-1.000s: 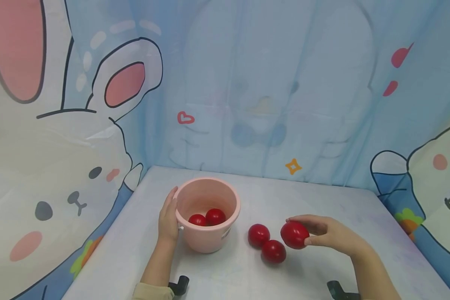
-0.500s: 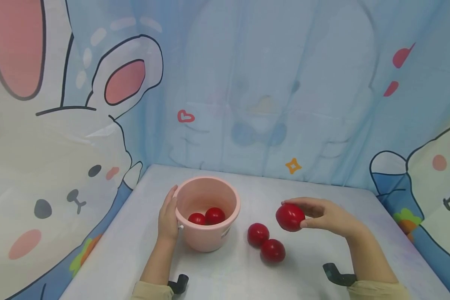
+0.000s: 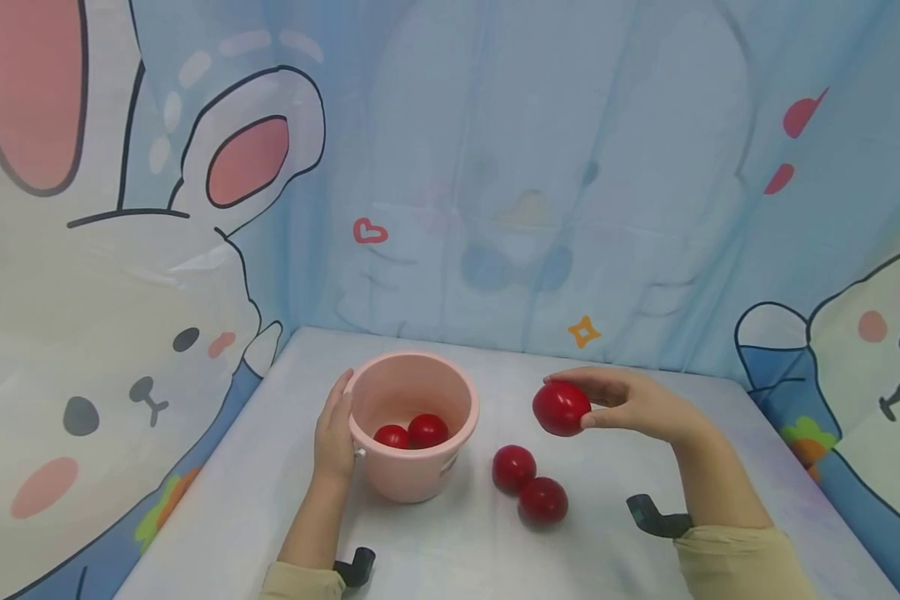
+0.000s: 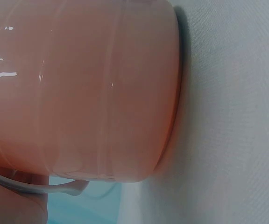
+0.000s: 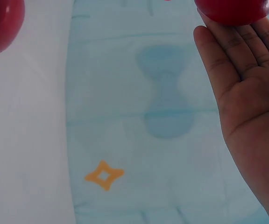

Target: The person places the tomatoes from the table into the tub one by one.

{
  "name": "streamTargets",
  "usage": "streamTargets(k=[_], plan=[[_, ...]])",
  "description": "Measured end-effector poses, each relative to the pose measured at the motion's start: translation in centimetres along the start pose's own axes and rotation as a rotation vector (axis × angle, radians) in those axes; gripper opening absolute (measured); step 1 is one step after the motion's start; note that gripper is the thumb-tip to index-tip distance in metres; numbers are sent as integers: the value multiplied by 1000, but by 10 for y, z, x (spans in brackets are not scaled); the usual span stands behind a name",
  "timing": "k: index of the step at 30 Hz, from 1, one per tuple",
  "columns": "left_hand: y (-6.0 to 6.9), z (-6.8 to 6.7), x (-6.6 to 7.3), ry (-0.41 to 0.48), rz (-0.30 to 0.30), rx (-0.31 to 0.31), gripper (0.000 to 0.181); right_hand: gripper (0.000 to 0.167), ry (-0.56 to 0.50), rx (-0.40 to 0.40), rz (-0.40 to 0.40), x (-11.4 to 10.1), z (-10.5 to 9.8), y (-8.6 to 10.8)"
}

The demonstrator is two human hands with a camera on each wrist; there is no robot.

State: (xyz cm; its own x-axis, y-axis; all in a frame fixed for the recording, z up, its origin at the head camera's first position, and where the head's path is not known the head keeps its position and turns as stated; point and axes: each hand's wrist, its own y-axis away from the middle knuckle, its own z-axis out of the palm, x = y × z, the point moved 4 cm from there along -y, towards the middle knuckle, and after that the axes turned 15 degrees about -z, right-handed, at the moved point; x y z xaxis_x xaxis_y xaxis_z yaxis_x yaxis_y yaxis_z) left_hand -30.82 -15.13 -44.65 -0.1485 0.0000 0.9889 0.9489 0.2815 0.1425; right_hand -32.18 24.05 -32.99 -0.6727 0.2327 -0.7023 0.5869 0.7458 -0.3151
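Observation:
In the head view my right hand (image 3: pixel 641 404) holds a glossy red, slightly oval ball (image 3: pixel 561 408) above the table, between thumb and fingertips. The right wrist view shows the held ball (image 5: pixel 237 9) cut off at the top edge, against the fingers (image 5: pixel 223 60). My left hand (image 3: pixel 335 437) lies against the left side of a pink bucket (image 3: pixel 412 479), fingers extended up to its rim. Inside the bucket are two red balls, one (image 3: pixel 427 430) slightly behind the other (image 3: pixel 392 437). Two more, a rear ball (image 3: pixel 513 468) and a front ball (image 3: pixel 543 502), touch on the table.
A white-covered table (image 3: pixel 450 558) carries everything. Behind it hangs a light blue curtain (image 3: pixel 435 167) with cartoon prints, and printed sheets flank both sides. Seen from the left wrist, the bucket's pale handle (image 4: pixel 55 187) hangs down along its side. Black mounts (image 3: pixel 656 517) stick out by the wrists.
My right hand has lifted the red ball and carried it up and leftward, away from the two on the table. The left hand and the bucket have stayed in place.

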Motion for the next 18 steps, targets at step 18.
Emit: streamTargets(k=[18], plan=[[-2, -1, -1, -3, -4, 4, 48, 52, -32, -78, 91, -9, 15, -67]])
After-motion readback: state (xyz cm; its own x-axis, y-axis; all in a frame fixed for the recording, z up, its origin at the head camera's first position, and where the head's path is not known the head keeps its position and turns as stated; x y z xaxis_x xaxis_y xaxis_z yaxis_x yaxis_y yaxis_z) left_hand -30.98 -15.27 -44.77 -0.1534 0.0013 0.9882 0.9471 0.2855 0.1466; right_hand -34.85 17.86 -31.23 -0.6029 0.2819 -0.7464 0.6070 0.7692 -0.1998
